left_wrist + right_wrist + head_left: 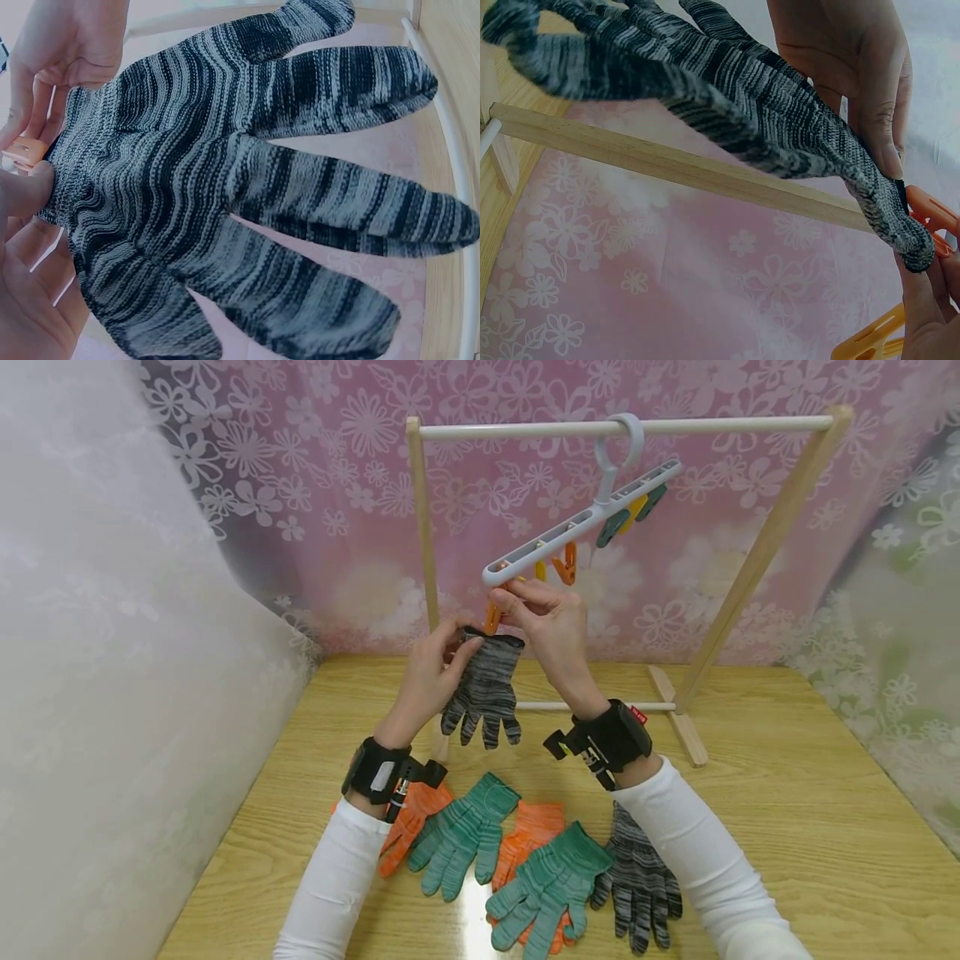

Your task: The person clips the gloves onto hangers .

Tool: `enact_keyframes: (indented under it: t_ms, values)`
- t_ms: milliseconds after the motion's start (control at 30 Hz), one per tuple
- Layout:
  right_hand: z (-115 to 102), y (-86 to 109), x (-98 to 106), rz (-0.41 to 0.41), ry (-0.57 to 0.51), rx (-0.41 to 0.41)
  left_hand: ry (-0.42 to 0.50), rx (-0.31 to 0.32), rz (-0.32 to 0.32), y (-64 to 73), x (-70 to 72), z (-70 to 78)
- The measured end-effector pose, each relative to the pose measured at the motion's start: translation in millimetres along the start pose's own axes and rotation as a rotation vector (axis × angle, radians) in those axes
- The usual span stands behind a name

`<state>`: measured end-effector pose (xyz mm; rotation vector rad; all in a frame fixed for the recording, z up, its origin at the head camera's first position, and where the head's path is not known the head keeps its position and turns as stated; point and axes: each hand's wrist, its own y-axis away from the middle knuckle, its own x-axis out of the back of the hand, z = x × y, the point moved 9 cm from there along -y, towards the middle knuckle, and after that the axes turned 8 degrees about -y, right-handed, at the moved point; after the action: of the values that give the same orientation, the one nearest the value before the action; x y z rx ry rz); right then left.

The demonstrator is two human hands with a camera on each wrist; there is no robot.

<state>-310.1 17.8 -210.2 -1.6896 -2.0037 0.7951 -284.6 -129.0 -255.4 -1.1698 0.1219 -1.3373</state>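
Observation:
A grey-black striped knit glove (489, 681) hangs fingers down, its cuff pinched by my left hand (429, 675) between thumb and fingers. My right hand (558, 631) pinches an orange clothespin (492, 618) at the low left end of the tilted grey hanger (555, 531). In the right wrist view, the orange clothespin (934, 214) is right at the cuff of the glove (780, 112); whether its jaws grip the fabric I cannot tell. The left wrist view shows the glove (165, 157) spread wide, with part of the clothespin (26, 152) behind the cuff.
The hanger hooks over a white rod (517, 430) on a wooden stand (757, 568). Another orange clip (567, 564) plus yellow and green clips (613, 528) hang along it. Orange, green (461, 835) and striped gloves (641, 885) lie on the wooden table (787, 827).

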Motion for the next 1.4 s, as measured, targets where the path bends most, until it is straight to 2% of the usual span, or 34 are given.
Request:
enact_keyframes:
  t_ms: [233,933,1200,1400]
  values:
    - [1,0.4,0,-0.007,-0.004,0.005,0.021,0.023,0.043,-1.0,3.0,-0.8]
    - [1,1.6,5,0.002,0.072,-0.005,0.023,-0.050,0.192,-7.6,10.4,10.1]
    - [-1,2.8,5,-0.005,0.083,0.004,0.000,-0.044,0.217,-8.7,10.2,12.1]
    - [-1,6.0,3,-0.041,0.112,0.013,-0.017,-0.044,0.231,-9.0,10.1,12.2]
